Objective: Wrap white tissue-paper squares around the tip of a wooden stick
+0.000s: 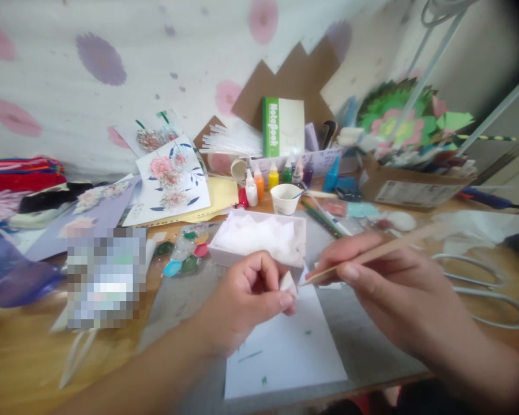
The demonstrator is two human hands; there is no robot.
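My left hand (255,297) pinches a small off-white piece (288,286), perhaps paper or clay, between thumb and fingers. In my right hand (384,276) is a thin wooden stick (372,253), held like a pen. Its tip points at the off-white piece, very close to it; whether they touch I cannot tell. Below both hands lies a white sheet of paper (294,351) with a few green marks, on a grey mat (177,323). Just behind my left hand stands a box (257,256) filled with white, fluffy-looking material.
A paint palette (184,253) sits left of the box. Behind are a paper cup (284,199), several paint bottles (273,174) and a notebook (285,127). Large scissors (493,305) lie at the right, near my right wrist. A cardboard box (415,187) stands at the back right.
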